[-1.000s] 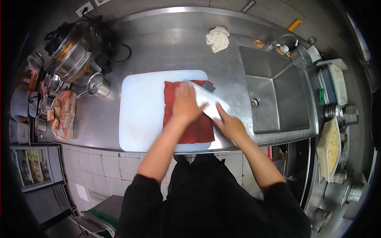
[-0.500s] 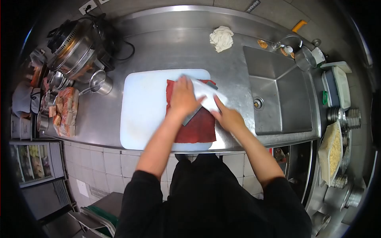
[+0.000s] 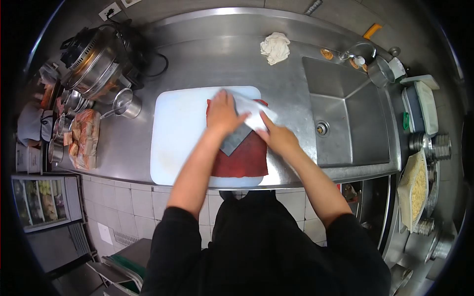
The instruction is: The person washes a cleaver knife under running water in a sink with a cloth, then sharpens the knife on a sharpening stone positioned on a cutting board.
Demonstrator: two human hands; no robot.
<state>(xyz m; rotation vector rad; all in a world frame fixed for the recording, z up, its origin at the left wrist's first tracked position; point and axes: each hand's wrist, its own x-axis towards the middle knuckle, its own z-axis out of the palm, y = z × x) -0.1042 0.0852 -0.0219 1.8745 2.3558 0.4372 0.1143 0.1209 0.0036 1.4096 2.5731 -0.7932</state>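
On the white cutting board (image 3: 177, 133) lies a red cloth (image 3: 244, 163), and a grey slab like a whetstone (image 3: 234, 142) rests slantwise on it. A broad, shiny blade, apparently a cleaver (image 3: 254, 118), lies across the slab's upper part. My left hand (image 3: 223, 116) presses on the left part of the blade with its fingers held together and the thumb out to the right. At the right end, my right hand (image 3: 277, 135) grips the cleaver, its index finger along the metal; the handle is hidden under that hand.
A steel sink (image 3: 350, 113) is to the right, with a crumpled white cloth (image 3: 275, 48) behind the board. Leftward stand a steel pot (image 3: 127, 103), a bagged food pack (image 3: 85, 138) and a round appliance (image 3: 94, 64). A white basket (image 3: 412, 192) stands far right.
Both hands have shifted slightly up and left with the blade. More of the grey slab's lower end shows, while its upper end is now covered.
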